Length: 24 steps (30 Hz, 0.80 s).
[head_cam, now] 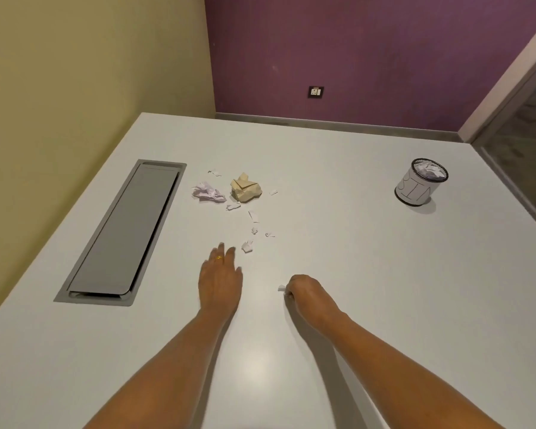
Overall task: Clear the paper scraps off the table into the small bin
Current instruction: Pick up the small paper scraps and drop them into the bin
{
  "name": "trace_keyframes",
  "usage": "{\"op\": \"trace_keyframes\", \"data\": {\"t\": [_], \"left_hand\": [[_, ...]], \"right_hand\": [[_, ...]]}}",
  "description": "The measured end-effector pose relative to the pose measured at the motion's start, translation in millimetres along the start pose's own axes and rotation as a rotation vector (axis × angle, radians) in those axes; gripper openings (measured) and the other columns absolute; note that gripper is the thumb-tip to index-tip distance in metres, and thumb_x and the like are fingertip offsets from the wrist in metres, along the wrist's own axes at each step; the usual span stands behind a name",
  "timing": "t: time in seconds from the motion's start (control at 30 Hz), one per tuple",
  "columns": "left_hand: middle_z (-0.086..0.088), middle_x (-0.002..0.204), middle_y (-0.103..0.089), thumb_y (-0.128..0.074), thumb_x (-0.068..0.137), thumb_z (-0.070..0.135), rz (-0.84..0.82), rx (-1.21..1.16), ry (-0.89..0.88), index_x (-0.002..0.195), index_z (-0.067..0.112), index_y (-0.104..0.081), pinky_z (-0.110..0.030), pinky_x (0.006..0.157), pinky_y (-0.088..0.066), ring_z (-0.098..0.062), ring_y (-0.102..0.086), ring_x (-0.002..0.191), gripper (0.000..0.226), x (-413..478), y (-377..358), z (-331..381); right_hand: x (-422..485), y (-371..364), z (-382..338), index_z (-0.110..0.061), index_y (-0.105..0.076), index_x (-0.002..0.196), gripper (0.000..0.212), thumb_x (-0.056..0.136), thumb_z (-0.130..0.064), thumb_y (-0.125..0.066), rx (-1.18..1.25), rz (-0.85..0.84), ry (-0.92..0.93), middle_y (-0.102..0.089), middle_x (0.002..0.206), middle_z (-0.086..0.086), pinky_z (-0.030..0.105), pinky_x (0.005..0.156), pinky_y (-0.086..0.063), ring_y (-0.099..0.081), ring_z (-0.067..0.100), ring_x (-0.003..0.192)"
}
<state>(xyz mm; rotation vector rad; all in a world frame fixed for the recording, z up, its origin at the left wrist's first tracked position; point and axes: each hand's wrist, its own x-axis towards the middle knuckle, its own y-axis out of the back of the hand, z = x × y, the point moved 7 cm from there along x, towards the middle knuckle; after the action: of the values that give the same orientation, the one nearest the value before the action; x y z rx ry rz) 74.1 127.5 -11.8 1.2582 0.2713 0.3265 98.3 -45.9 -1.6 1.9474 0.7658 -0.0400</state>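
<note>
Head view, looking down: two bare forearms reach forward over the white worktop [322, 305]. The right hand [304, 292] is curled, knuckles up, and pinches a small white scrap [281, 287] that sticks out at its fingertips, low over the worktop. The left hand [220, 277] lies palm down with its fingers stretched forward, holding nothing; a gold ring [218, 257] sits on one finger. Whether its palm touches the surface I cannot tell.

Just beyond the left fingertips lies a torn white piece [247, 246]. A loose trail of tiny scraps [253, 216] runs on from it, away from the person, each bit lying apart from the next. At the far end of that trail sit two larger wads near each other: a crumpled cream paper [246, 187] and, to its left, a crumpled white paper [208, 191]. A few more small bits lie around them.

Left of the papers, a long grey cable hatch [121, 233] is set flush into the worktop.

Far to the right, well apart from the scraps, stands the small bin [418, 188], upright, a mesh cup wrapped in white paper with letters drawn on it. Crumpled white paper [429, 171] already fills its top.

Beyond the worktop are a purple wall with a socket [316, 91] and a yellow wall at left.
</note>
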Motion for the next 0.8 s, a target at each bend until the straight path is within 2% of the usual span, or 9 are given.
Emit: {"op": "trace_keyframes", "data": {"t": [0.17, 0.23, 0.3, 0.37, 0.43, 0.5, 0.57, 0.67, 0.8], "left_hand": [[-0.007, 0.156, -0.021, -0.042, 0.095, 0.016, -0.175, -0.054, -0.177, 0.143, 0.019, -0.029, -0.037, 0.113, -0.03, -0.022, -0.021, 0.143, 0.05, 25.8, -9.5, 41.3], [-0.007, 0.155, -0.021, -0.037, 0.096, 0.012, -0.265, -0.018, -0.2, 0.14, 0.015, -0.034, -0.04, 0.113, -0.03, -0.024, -0.02, 0.143, 0.044, 29.8, -16.7, 47.1], [-0.008, 0.151, -0.032, -0.033, 0.097, 0.009, -0.257, -0.026, -0.162, 0.133, 0.01, -0.044, -0.039, 0.109, -0.035, -0.023, -0.03, 0.139, 0.037, 31.2, -17.6, 46.9], [-0.01, 0.126, -0.054, -0.034, 0.095, 0.003, -0.162, 0.025, -0.154, 0.112, 0.005, -0.056, -0.034, 0.091, -0.045, -0.026, -0.052, 0.118, 0.029, 30.2, -12.0, 47.8], [-0.01, 0.098, -0.058, -0.037, 0.089, -0.003, -0.143, 0.125, -0.18, 0.095, 0.003, -0.06, -0.033, 0.074, -0.044, -0.03, -0.06, 0.095, 0.024, 28.8, -7.9, 51.4], [-0.012, 0.095, -0.062, -0.044, 0.082, -0.005, -0.206, 0.208, -0.204, 0.087, 0.002, -0.062, -0.032, 0.069, -0.043, -0.03, -0.061, 0.089, 0.02, 28.3, -8.2, 55.2], [-0.015, 0.092, -0.061, -0.046, 0.079, -0.006, -0.237, 0.31, -0.241, 0.069, 0.003, -0.053, -0.031, 0.066, -0.038, -0.032, -0.061, 0.09, 0.016, 28.6, -8.1, 58.9], [-0.016, 0.085, -0.056, -0.044, 0.08, -0.007, -0.23, 0.338, -0.315, 0.055, 0.011, -0.018, -0.031, 0.065, -0.029, -0.031, -0.059, 0.091, 0.04, 29.1, -10.0, 69.5], [-0.027, 0.078, -0.053, -0.044, 0.079, -0.009, -0.212, 0.255, -0.337, 0.054, 0.015, -0.015, -0.033, 0.062, -0.023, -0.036, -0.058, 0.086, 0.045, 34.2, -8.7, 97.0]], "right_hand": [[-12.7, 13.6, 26.0, 0.008, -0.061, 0.105, 0.03, 0.099, -0.008, -0.036, 0.063, 0.019, -0.035, -0.06, 0.113, 0.021, 0.026, 0.104, -0.04, -0.056, 0.022, 0.119], [-16.1, 19.2, 36.4, 0.007, -0.061, 0.109, 0.029, 0.098, -0.005, -0.037, 0.059, 0.027, -0.043, -0.06, 0.114, 0.021, 0.031, 0.105, -0.042, -0.055, 0.023, 0.12], [-18.7, 26.5, 48.1, 0.009, -0.062, 0.105, 0.025, 0.094, 0.002, -0.04, 0.031, 0.049, -0.074, -0.059, 0.1, 0.024, 0.04, 0.097, -0.047, -0.059, 0.032, 0.11], [-20.5, 31.0, 59.0, 0.009, -0.061, 0.102, 0.025, 0.093, 0.004, -0.039, 0.013, 0.066, -0.078, -0.057, 0.094, 0.022, 0.038, 0.094, -0.048, -0.06, 0.032, 0.11], [-22.5, 33.6, 67.6, 0.008, -0.061, 0.107, 0.028, 0.096, 0.001, -0.035, 0.034, 0.079, -0.052, -0.061, 0.107, 0.02, 0.029, 0.1, -0.045, -0.056, 0.023, 0.121], [-24.3, 37.2, 75.2, 0.007, -0.061, 0.109, 0.03, 0.097, -0.001, -0.035, 0.037, 0.092, -0.026, -0.061, 0.11, 0.019, 0.025, 0.102, -0.043, -0.056, 0.021, 0.122], [-24.1, 41.6, 85.5, 0.006, -0.062, 0.108, 0.029, 0.097, -0.001, -0.036, 0.045, 0.108, -0.03, -0.062, 0.108, 0.019, 0.023, 0.1, -0.043, -0.057, 0.022, 0.12], [-21.9, 51.1, 102.2, 0.006, -0.063, 0.106, 0.028, 0.095, -0.001, -0.038, 0.059, 0.118, -0.064, -0.062, 0.107, 0.019, 0.021, 0.097, -0.042, -0.058, 0.022, 0.119], [-18.5, 68.1, 123.6, 0.005, -0.061, 0.113, 0.03, 0.095, -0.001, -0.038, 0.083, 0.096, -0.095, -0.062, 0.121, 0.013, 0.022, 0.101, -0.039, -0.055, 0.02, 0.122]]}}
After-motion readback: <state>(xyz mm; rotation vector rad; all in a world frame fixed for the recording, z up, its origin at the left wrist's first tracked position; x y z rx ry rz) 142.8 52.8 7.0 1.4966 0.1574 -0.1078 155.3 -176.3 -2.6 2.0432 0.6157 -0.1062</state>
